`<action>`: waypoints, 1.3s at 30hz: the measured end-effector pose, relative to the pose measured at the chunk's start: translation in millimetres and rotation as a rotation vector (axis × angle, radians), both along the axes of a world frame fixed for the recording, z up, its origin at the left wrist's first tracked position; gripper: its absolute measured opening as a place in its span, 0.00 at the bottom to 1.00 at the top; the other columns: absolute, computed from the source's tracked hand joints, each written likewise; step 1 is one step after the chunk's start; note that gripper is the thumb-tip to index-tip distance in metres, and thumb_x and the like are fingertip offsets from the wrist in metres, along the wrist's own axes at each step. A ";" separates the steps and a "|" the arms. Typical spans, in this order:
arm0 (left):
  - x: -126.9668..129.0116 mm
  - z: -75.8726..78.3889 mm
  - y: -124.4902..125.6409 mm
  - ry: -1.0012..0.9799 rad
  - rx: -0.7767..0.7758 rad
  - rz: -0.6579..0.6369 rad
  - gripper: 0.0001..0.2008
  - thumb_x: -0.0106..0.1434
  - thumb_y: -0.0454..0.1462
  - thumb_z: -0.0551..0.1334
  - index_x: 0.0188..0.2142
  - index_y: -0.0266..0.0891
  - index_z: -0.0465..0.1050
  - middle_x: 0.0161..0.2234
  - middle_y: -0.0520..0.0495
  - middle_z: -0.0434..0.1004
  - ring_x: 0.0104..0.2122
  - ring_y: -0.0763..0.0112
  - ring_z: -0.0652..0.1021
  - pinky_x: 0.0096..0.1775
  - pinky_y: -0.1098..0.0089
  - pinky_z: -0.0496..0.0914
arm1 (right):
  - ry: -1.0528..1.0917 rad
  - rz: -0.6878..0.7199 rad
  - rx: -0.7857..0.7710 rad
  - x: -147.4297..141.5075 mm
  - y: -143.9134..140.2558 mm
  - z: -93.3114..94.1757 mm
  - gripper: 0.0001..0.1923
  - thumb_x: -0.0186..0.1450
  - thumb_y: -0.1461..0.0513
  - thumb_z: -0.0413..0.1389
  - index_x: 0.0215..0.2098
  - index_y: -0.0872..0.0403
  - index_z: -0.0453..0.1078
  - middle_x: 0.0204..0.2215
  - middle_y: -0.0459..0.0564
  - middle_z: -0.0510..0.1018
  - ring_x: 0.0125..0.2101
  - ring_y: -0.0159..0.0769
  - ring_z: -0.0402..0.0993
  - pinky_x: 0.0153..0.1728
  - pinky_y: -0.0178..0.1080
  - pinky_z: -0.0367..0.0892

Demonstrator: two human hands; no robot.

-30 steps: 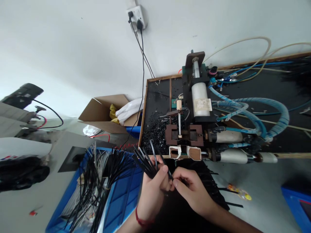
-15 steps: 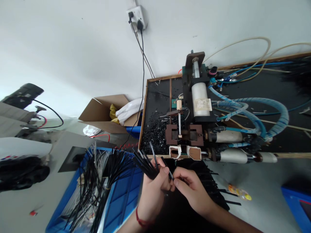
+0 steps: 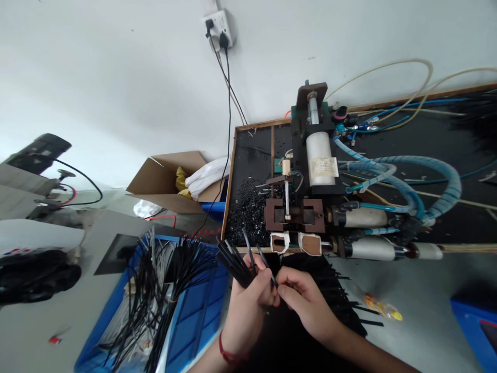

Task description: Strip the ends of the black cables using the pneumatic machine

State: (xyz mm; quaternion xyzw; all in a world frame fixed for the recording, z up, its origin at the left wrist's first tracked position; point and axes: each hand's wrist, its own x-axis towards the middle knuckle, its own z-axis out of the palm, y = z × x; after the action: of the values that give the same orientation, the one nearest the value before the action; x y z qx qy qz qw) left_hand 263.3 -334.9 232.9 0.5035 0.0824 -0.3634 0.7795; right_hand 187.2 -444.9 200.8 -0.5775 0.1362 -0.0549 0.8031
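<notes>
Gripping a fanned bunch of thin black strips (image 3: 235, 259), your left hand (image 3: 248, 305) sits closed just in front of the bench's wooden edge (image 3: 248, 250). Your right hand (image 3: 306, 303) pinches one glossy strip (image 3: 266, 265) beside it. Open grey tabletop (image 3: 407, 321) lies to your right; a blue bin (image 3: 194, 316) of loose strips crowds your left.

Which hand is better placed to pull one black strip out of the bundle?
Probably the right hand. Its fingertips already pinch a single black strip, while the left hand is wrapped around the bundle of black strips and has no free fingers.
</notes>
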 end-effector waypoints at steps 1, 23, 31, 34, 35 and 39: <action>0.0 0.0 0.0 0.004 0.002 0.004 0.17 0.60 0.40 0.77 0.36 0.41 0.69 0.17 0.65 0.58 0.17 0.80 0.56 0.23 0.74 0.54 | 0.000 0.000 0.004 -0.1 0.3 -0.5 0.10 0.66 0.63 0.53 0.26 0.51 0.67 0.22 0.43 0.70 0.24 0.34 0.63 0.28 0.37 0.59; -3.6 -0.5 -4.0 0.033 0.028 0.004 0.16 0.58 0.37 0.73 0.29 0.42 0.64 0.17 0.64 0.54 0.18 0.79 0.53 0.24 0.72 0.51 | 0.025 -0.020 0.103 -0.5 3.2 -10.0 0.12 0.65 0.61 0.58 0.24 0.51 0.66 0.21 0.42 0.70 0.24 0.33 0.63 0.30 0.37 0.64; -4.5 -2.5 -2.2 0.054 0.020 0.001 0.16 0.59 0.36 0.73 0.30 0.42 0.64 0.17 0.64 0.53 0.19 0.79 0.52 0.24 0.71 0.51 | 0.032 -0.012 0.123 -0.9 3.4 -9.7 0.12 0.65 0.60 0.58 0.24 0.51 0.67 0.21 0.42 0.69 0.23 0.33 0.64 0.30 0.37 0.64; -6.1 -0.6 -2.0 0.041 0.009 0.017 0.16 0.59 0.37 0.75 0.35 0.41 0.67 0.18 0.64 0.57 0.19 0.79 0.54 0.24 0.72 0.53 | 0.020 -0.018 0.121 -1.3 3.0 -8.0 0.11 0.66 0.60 0.58 0.25 0.51 0.68 0.21 0.42 0.70 0.24 0.34 0.65 0.30 0.37 0.64; -6.8 -0.1 -2.1 0.034 0.007 0.025 0.18 0.58 0.38 0.77 0.37 0.40 0.68 0.18 0.64 0.58 0.19 0.79 0.55 0.24 0.73 0.53 | 0.014 -0.021 0.119 -1.4 2.9 -7.8 0.11 0.66 0.60 0.58 0.25 0.51 0.68 0.21 0.43 0.71 0.24 0.34 0.65 0.30 0.37 0.65; -8.9 -1.1 -2.3 0.019 0.011 0.050 0.24 0.56 0.39 0.80 0.44 0.41 0.69 0.20 0.65 0.60 0.19 0.80 0.57 0.24 0.74 0.54 | 0.008 -0.026 0.104 -1.6 3.4 -8.9 0.11 0.66 0.61 0.58 0.26 0.51 0.68 0.22 0.43 0.71 0.24 0.34 0.65 0.30 0.37 0.64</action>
State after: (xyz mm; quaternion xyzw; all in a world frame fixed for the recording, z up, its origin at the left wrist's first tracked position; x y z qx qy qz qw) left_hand 254.3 -337.2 231.8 0.5019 0.1043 -0.3479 0.7850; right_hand 185.7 -441.5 191.9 -0.5336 0.1498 -0.0559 0.8305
